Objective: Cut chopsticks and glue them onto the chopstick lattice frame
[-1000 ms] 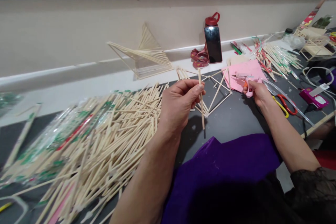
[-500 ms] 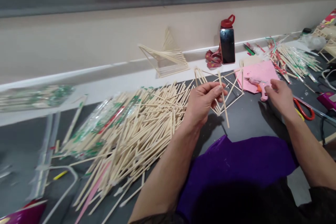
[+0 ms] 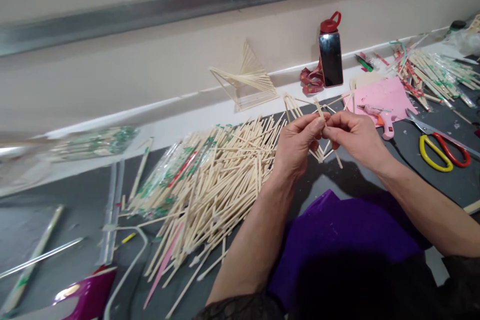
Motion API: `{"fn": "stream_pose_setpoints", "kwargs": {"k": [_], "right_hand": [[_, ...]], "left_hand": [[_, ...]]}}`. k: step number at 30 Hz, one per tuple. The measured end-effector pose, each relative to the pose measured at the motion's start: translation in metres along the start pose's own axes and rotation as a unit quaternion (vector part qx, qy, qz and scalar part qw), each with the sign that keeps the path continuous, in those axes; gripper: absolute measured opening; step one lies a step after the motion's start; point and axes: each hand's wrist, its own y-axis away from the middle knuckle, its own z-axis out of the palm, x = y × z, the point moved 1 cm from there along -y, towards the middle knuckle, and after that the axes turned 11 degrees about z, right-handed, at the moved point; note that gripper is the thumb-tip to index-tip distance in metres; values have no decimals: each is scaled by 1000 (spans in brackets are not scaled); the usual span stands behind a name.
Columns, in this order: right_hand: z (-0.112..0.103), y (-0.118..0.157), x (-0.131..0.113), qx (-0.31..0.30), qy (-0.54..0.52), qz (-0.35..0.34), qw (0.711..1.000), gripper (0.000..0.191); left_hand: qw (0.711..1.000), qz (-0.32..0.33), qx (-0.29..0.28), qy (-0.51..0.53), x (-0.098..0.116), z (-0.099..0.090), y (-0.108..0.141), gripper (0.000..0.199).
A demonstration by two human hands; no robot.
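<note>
While left hand point(image 3: 297, 144) grips stick point(image 3: 318, 107), right hand point(image 3: 358, 140) has joined it.

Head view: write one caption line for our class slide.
Left hand and right hand meet at one wooden stick, between heaped sticks and a pink glue gun.

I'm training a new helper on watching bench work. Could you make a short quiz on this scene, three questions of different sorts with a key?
1. Choose: what does the left hand pinch?
A) the glue gun
B) a stick
C) the pink sheet

2. True or false: both handle loops of the scissors are yellow.

3. Fill in: the phone stands upright in front of a bottle whose lid is ____.

Key:
1. B
2. False; one is yellow, the other red.
3. red
</note>
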Motion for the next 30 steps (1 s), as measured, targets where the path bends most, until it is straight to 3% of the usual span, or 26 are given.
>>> {"fn": "stream_pose_setpoints", "kwargs": {"k": [4, 8, 10, 14, 17, 25, 30], "right_hand": [[-5, -19, -5, 67, 112, -41, 991, 15], [0, -39, -14, 91, 293, -86, 948, 22], [8, -46, -18, 69, 348, -66, 933, 25], [19, -50, -25, 48, 404, -15, 913, 31], [21, -52, -25, 45, 417, -20, 908, 31], [25, -60, -16, 18, 397, -59, 916, 23], [28, -61, -14, 8, 407, -51, 912, 28]], "left_hand": [[996, 11, 30, -82, 12, -17, -6, 26], [950, 163, 170, -203, 27, -44, -19, 9], [930, 193, 194, -244, 28, -52, -29, 10], [936, 162, 150, -273, 12, -59, -53, 26], [947, 142, 137, -254, -2, -62, -65, 35], [963, 117, 125, -209, -12, -66, -65, 26], [962, 127, 125, -208, -14, -66, -66, 31]]}}
